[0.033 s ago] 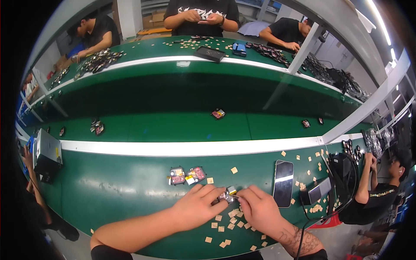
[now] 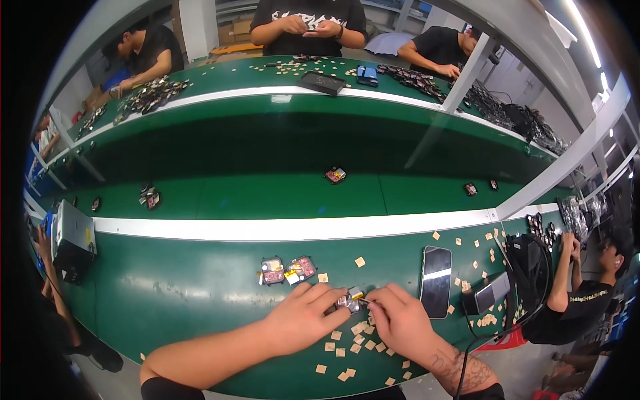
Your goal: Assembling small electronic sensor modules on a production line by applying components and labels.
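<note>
My left hand [image 2: 303,312] is closed on a small electronic module [image 2: 348,301], a dark case with a circuit board and a yellow-and-silver part. Pinched in my right hand [image 2: 400,315] is a slender tool, mostly hidden by the fingers; its thin tip [image 2: 363,301] meets the module's right side. Two similar open modules lie side by side just beyond my left hand: the left module [image 2: 272,271] and the right module [image 2: 301,268], with red boards and yellow tape. Small tan square pieces [image 2: 341,352] are scattered below and around my hands.
To the right lie a smartphone [image 2: 436,283], a grey-black box [image 2: 490,294] and a black bag [image 2: 530,263] with cables. A white rail [image 2: 287,227] separates my bench from the green belt [image 2: 267,197], which carries several modules. A metal box [image 2: 75,233] stands far left. Co-workers sit around.
</note>
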The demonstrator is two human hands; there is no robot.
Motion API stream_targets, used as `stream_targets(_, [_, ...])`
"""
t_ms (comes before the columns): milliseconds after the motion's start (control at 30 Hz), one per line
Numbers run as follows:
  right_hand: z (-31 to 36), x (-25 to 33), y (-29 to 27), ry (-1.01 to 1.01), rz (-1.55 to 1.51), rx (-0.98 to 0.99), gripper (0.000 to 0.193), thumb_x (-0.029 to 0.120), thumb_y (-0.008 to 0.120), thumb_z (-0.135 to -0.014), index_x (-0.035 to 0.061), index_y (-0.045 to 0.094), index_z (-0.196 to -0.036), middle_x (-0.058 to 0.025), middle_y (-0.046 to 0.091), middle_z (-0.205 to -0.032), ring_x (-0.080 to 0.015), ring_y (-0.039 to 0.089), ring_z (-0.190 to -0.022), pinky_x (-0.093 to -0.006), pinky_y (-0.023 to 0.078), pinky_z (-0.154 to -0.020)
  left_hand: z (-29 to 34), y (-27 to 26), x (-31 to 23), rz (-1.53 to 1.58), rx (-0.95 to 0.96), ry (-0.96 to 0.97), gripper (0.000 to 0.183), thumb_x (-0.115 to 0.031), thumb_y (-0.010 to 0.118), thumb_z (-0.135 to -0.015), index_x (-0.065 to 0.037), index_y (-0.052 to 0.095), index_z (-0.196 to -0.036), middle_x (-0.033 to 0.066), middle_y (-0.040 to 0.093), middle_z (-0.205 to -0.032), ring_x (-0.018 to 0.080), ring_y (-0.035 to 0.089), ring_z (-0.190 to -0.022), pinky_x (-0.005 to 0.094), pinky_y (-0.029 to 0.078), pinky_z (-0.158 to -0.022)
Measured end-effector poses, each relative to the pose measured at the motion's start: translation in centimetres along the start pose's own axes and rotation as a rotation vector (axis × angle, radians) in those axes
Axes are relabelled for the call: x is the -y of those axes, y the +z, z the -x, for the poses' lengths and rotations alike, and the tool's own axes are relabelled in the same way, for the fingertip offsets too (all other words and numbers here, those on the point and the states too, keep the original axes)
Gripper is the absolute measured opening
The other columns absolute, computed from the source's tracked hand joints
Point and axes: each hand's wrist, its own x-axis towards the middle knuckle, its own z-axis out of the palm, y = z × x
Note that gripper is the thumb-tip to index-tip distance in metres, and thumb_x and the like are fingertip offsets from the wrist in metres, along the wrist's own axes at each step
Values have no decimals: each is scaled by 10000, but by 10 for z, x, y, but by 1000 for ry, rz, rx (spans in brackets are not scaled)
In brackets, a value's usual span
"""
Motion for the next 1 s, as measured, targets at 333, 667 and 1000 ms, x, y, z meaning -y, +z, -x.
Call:
stream_targets(333, [-6, 1, -21, -93, -79, 129, 174, 106, 696, -998, 71, 682, -1169, -90, 602, -981, -315, 678, -829, -425, 579, -713, -5, -4, 0, 73, 34, 36, 222, -129, 710, -854, -123, 685, -1074, 161, 642, -1357, 302, 603, -1191, 424, 524, -940])
stream_targets(667, [6, -5, -16, -296, 50, 327, 143, 244, 693, -1030, 109, 670, -1073, -52, 629, -900, -280, 701, -783, -401, 588, -678, -5, 1, -2, 115, 30, -12, 306, -102, 693, -861, -131, 670, -1165, 168, 607, -1368, 331, 586, -1207, 437, 545, -990])
stream_targets(1000, [0, -14, -17, -139, 121, 198, 227, 280, 713, -1018, 98, 666, -1146, -72, 630, -945, -299, 710, -758, -407, 590, -626, -11, -4, -5, 223, 124, -104, 413, -69, 629, -904, -158, 652, -1306, 158, 566, -1339, 359, 551, -1217, 461, 493, -1054])
